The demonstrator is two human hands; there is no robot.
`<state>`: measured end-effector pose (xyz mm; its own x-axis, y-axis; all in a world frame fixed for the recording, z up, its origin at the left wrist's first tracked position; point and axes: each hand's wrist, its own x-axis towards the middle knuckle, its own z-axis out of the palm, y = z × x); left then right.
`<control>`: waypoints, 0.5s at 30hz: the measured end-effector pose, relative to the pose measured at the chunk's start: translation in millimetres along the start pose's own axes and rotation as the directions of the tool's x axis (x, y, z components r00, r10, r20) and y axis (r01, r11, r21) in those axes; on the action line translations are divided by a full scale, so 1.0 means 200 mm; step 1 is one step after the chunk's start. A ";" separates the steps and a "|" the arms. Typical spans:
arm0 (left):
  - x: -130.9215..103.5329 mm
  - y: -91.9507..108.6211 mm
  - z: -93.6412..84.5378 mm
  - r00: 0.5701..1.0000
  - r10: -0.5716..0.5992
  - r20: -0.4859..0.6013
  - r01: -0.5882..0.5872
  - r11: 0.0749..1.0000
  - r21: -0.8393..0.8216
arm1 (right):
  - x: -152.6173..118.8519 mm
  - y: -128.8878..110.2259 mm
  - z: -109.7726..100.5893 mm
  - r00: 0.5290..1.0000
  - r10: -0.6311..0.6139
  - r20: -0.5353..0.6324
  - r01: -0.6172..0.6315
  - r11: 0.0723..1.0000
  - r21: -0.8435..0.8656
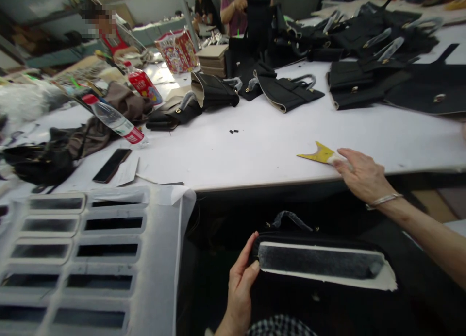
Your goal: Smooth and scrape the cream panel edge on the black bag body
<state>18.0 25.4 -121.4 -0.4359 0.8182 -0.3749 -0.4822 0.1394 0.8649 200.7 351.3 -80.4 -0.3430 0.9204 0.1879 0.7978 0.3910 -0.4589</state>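
My left hand [240, 287] grips the left end of a black bag [320, 263], thumb in front and fingers behind. The bag lies low in front of me, below the table edge. A long dark panel with a white border faces up on it, and a plastic-wrapped handle [291, 217] stands at its far side. My right hand [360, 173], with a bracelet at the wrist, is at the table's front edge, its fingers closed on the white end of a yellow forked tool [318, 154]. The tool's forked end points left over the white tabletop.
At the left, a rack [160, 248] holds white-edged dark strips. Behind it are a phone [112, 165], a water bottle [116, 121] and a red bottle [143, 83]. Black bags [289, 91] cover the table's far side. Several people are beyond.
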 end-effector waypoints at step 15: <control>0.00 -0.02 -0.04 0.991 0.050 0.121 -0.050 0.999 -0.007 | -0.89 -0.05 -0.08 0.605 0.718 0.345 -0.619 0.152 0.770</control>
<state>13.3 20.0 -127.9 -0.3640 0.8858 -0.2879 -0.4650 0.0950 0.8802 261.4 183.8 -95.0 0.1939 0.8348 -0.5152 -0.0485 -0.5164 -0.8550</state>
